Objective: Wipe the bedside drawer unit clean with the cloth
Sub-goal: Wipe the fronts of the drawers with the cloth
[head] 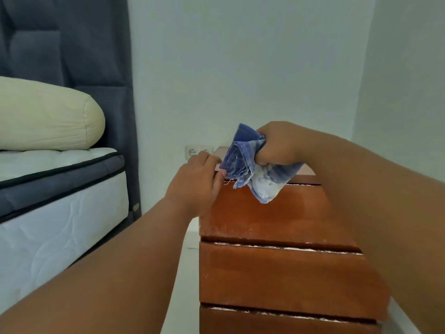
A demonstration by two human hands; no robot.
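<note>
A reddish-brown wooden drawer unit [277,273] with three stacked drawer fronts stands against the white wall. My right hand [277,145] is clenched on a bunched blue and white cloth [248,169], held just above the unit's top front edge; the cloth's loose end hangs over the top drawer front. My left hand [199,179] rests at the unit's top left corner, fingers curled against the edge and touching the cloth's hem. Most of the unit's top surface is hidden behind my hands and the cloth.
A bed [60,213] with a white mattress, dark blue trim and a cream pillow [48,116] stands to the left, with a dark padded headboard [72,44] behind. A double wall socket [195,151] sits just left of the unit. A narrow strip of white floor [185,273] separates bed and unit.
</note>
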